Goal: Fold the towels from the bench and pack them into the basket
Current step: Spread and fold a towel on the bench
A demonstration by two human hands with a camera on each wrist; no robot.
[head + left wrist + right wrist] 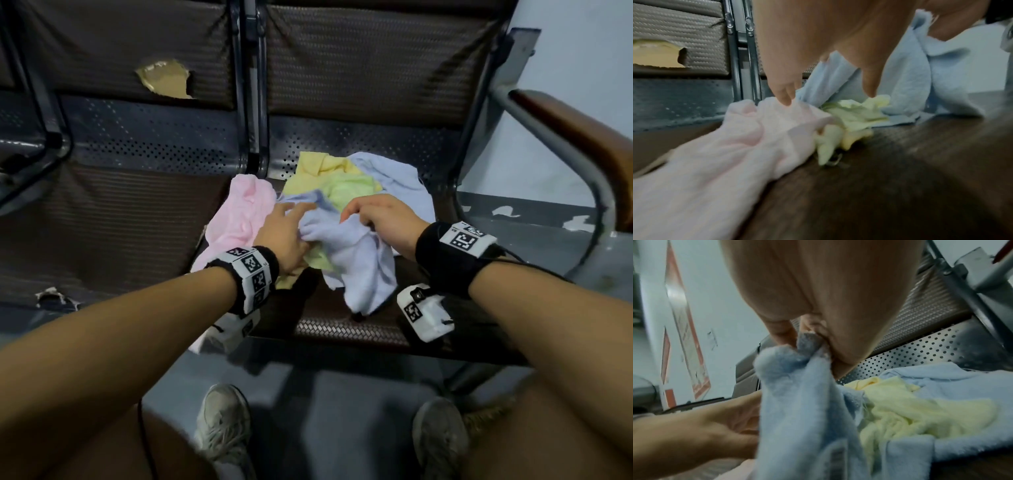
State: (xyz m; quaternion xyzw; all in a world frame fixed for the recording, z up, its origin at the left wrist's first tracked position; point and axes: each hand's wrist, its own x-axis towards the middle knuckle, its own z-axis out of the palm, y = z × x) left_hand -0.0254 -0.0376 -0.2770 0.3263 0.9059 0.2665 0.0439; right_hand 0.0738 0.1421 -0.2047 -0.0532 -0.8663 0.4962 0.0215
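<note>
A loose pile of towels lies on the right seat of the bench [359, 330]: a pink towel [239, 219] at the left, yellow [318, 171] and green [346, 192] ones in the middle, a pale blue one [394, 181] at the back right. On top, a crumpled blue towel [356, 267] hangs toward the seat's front edge. My left hand [296, 222] grips its left part between thumb and fingers [785, 95]. My right hand [356, 219] pinches a raised fold of the same blue towel [797, 386], seen close in the right wrist view. No basket is clearly in view.
The left seat [102, 222] has torn padding. A metal frame with a wooden armrest [575, 137] borders the right seat. Two shoes [222, 425] stand on the grey floor below. A brown woven thing [486, 416] shows by the right shoe, mostly hidden by my arm.
</note>
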